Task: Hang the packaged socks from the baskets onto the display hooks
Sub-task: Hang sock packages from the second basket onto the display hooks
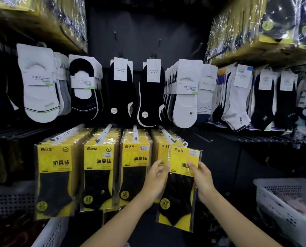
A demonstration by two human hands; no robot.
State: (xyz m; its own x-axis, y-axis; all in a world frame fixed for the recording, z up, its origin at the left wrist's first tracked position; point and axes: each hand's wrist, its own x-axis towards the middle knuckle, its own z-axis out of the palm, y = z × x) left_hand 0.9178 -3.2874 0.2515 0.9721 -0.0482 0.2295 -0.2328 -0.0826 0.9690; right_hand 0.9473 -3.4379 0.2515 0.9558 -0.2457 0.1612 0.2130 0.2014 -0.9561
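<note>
Right hand (202,177) is pinching the sock pack (180,189) at its 3 o'clock edge; left hand (156,177), loosely open, is steadying its 9 o'clock edge, likely aiming the hanger (185,144) at the hook (166,134) at 11 o'clock.

We are looking at the sock aisle of a shop. A dark display wall (148,29) carries row on row of stock. 4 white display hooks (105,132) each hold a deep stack of identical packaged socks (102,166) in yellow wrappers, several with small printed price stickers (107,155). Above them we see no-show socks (39,86) in white and black, hung on branded card headers. Ankle socks (237,104) crowd the hooks at right. Plastic-wrapped bulk bundles (273,24) sit on the top shelves, and a white perforated basket (277,211) stands low at right, its contents too blurred to name.
</note>
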